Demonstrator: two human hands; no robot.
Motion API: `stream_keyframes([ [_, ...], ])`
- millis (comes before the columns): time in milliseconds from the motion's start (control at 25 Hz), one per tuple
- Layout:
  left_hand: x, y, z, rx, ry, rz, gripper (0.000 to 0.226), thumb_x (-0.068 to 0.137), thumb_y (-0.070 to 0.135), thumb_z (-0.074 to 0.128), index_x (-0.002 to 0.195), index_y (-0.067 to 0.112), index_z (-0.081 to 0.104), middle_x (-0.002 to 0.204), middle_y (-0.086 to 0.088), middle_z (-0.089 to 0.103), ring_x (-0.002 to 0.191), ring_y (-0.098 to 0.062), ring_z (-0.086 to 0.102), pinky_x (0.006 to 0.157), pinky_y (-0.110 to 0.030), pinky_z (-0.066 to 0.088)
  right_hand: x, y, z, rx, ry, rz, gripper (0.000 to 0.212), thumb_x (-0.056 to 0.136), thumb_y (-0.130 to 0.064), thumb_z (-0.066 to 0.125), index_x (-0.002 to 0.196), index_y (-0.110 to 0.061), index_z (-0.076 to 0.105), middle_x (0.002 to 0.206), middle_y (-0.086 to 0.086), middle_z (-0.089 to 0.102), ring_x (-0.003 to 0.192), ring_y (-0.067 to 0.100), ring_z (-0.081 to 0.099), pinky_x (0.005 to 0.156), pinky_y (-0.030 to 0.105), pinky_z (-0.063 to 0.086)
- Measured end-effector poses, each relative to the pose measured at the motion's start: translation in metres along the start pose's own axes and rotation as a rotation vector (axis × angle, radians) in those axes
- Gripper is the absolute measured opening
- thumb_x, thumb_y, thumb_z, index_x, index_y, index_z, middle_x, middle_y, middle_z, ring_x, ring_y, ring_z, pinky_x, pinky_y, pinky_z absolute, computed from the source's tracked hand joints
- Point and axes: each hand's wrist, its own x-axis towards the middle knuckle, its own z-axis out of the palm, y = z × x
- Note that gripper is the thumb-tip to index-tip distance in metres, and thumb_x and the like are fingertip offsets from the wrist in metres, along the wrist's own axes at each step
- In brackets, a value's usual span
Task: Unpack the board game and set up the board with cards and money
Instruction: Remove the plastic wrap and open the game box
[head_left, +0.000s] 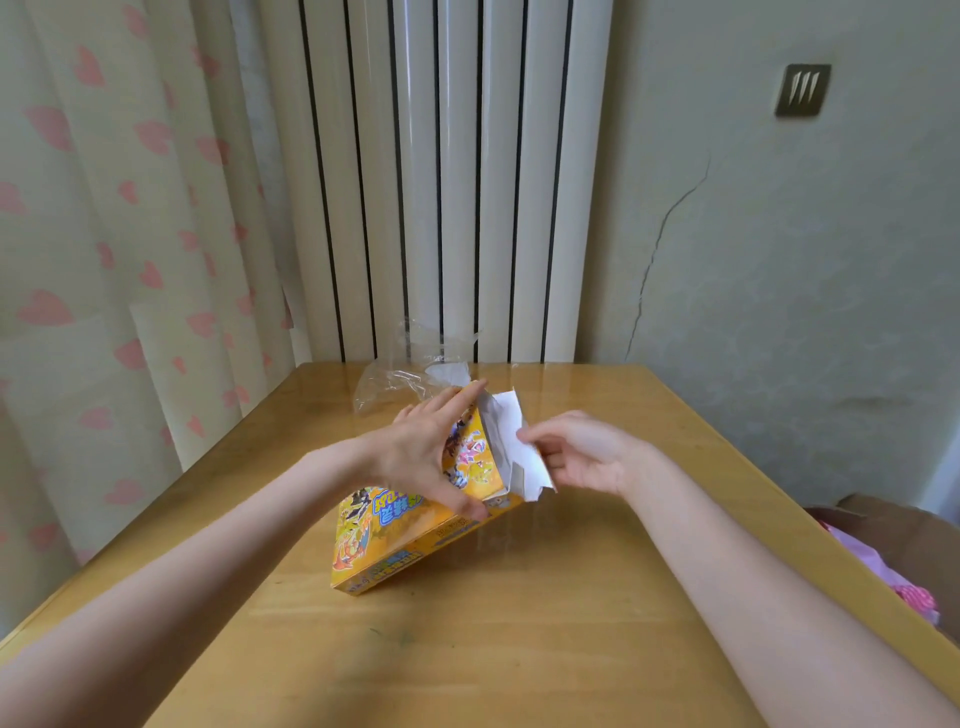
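A flat yellow board game box (395, 540) with cartoon art stands tilted on the wooden table (519, 649), its near left corner down and its right end raised. My left hand (421, 457) grips the box across its top face, thumb low near the open end. The white end flap (511, 436) of the box is folded outward. My right hand (582, 452) pinches that flap at its edge. What is inside the box is hidden.
Crumpled clear plastic wrap (410, 369) lies at the table's far edge, by a white radiator (457, 182). A curtain with pink hearts (130, 260) hangs at the left. An open cardboard box with pink items (893, 561) sits beyond the table's right edge.
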Motion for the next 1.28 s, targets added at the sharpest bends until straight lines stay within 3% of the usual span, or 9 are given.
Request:
stream_keyframes([
  [80, 0.001, -0.005, 0.0, -0.014, 0.002, -0.008, 0.143, 0.033, 0.075, 0.059, 0.145, 0.034, -0.018, 0.157, 0.004, 0.002, 0.144, -0.019, 0.004, 0.118, -0.042, 0.005, 0.002, 0.001, 0.003, -0.16, 0.139, -0.075, 0.017, 0.084, 0.002, 0.056, 0.096, -0.01, 0.055, 0.091, 0.01, 0.056, 0.073, 0.02, 0.056, 0.066, 0.027, 0.049],
  [160, 0.004, -0.006, 0.003, 0.023, -0.005, -0.016, 0.144, 0.034, 0.077, 0.062, 0.144, 0.035, -0.021, 0.157, 0.002, 0.001, 0.145, -0.021, 0.002, 0.118, -0.046, 0.002, 0.0, 0.0, 0.006, -0.652, 0.275, -0.262, 0.029, 0.081, 0.002, 0.056, 0.101, -0.019, 0.053, 0.094, 0.001, 0.05, 0.076, 0.013, 0.051, 0.06, 0.02, 0.043],
  [280, 0.005, 0.0, 0.011, 0.171, -0.012, -0.041, 0.145, 0.044, 0.068, 0.076, 0.143, 0.034, -0.025, 0.157, -0.004, 0.002, 0.145, -0.026, 0.0, 0.115, -0.054, -0.002, -0.002, -0.001, 0.012, -0.996, 0.126, -0.455, 0.026, 0.081, 0.002, 0.051, 0.091, -0.016, 0.067, 0.078, -0.007, 0.054, 0.063, 0.001, 0.045, 0.056, 0.014, 0.036],
  [400, 0.003, 0.009, 0.021, 0.352, -0.008, -0.041, 0.141, 0.053, 0.067, 0.074, 0.14, 0.033, -0.03, 0.156, -0.011, -0.003, 0.144, -0.03, -0.004, 0.113, -0.058, -0.005, -0.006, 0.002, 0.012, -0.693, -0.009, -0.232, 0.013, 0.086, -0.008, 0.057, 0.088, 0.0, 0.068, 0.069, 0.001, 0.051, 0.057, 0.007, 0.041, 0.054, 0.017, 0.034],
  [640, 0.001, 0.019, 0.031, 0.403, -0.018, -0.021, 0.141, 0.054, 0.069, 0.072, 0.139, 0.03, -0.033, 0.154, -0.01, 0.0, 0.143, -0.032, 0.0, 0.112, -0.059, -0.007, 0.002, 0.025, 0.016, -0.375, 0.056, -0.066, 0.028, 0.084, -0.01, 0.061, 0.058, -0.013, 0.049, 0.052, -0.002, 0.037, 0.05, 0.012, 0.029, 0.048, 0.023, 0.025],
  [840, -0.002, 0.02, 0.035, 0.388, -0.095, -0.051, 0.14, 0.056, 0.07, 0.07, 0.14, 0.025, -0.033, 0.156, -0.008, -0.008, 0.144, -0.028, -0.007, 0.111, -0.059, -0.011, 0.006, 0.028, 0.015, -0.074, 0.014, 0.052, 0.011, 0.079, 0.0, 0.065, 0.075, -0.008, 0.057, 0.065, 0.005, 0.05, 0.062, 0.015, 0.053, 0.06, 0.026, 0.054],
  [1080, 0.0, 0.001, 0.026, 0.285, -0.129, -0.134, 0.138, 0.057, 0.068, 0.072, 0.143, 0.025, -0.028, 0.157, -0.006, -0.001, 0.144, -0.028, 0.001, 0.113, -0.058, -0.004, 0.001, 0.022, -0.02, 0.284, 0.147, 0.016, 0.015, 0.082, -0.002, 0.065, 0.094, -0.002, 0.057, 0.082, 0.008, 0.05, 0.049, 0.017, 0.062, 0.048, 0.029, 0.055],
  [1160, 0.004, -0.002, 0.026, 0.256, -0.141, -0.144, 0.138, 0.057, 0.067, 0.073, 0.143, 0.026, -0.027, 0.156, -0.005, 0.006, 0.144, -0.028, 0.006, 0.114, -0.056, -0.003, -0.001, 0.022, -0.028, 0.228, 0.145, -0.048, 0.044, 0.084, -0.019, 0.067, 0.121, -0.01, 0.044, 0.101, 0.01, 0.052, 0.07, 0.022, 0.065, 0.062, 0.033, 0.056],
  [1280, 0.013, 0.003, 0.03, 0.277, -0.184, -0.138, 0.139, 0.054, 0.067, 0.074, 0.143, 0.027, -0.026, 0.155, -0.005, 0.009, 0.143, -0.029, 0.008, 0.114, -0.057, -0.003, -0.004, 0.025, -0.017, -0.252, 0.078, -0.117, 0.066, 0.079, -0.03, 0.072, 0.132, -0.033, 0.032, 0.113, 0.003, 0.053, 0.091, 0.02, 0.062, 0.074, 0.029, 0.051],
])
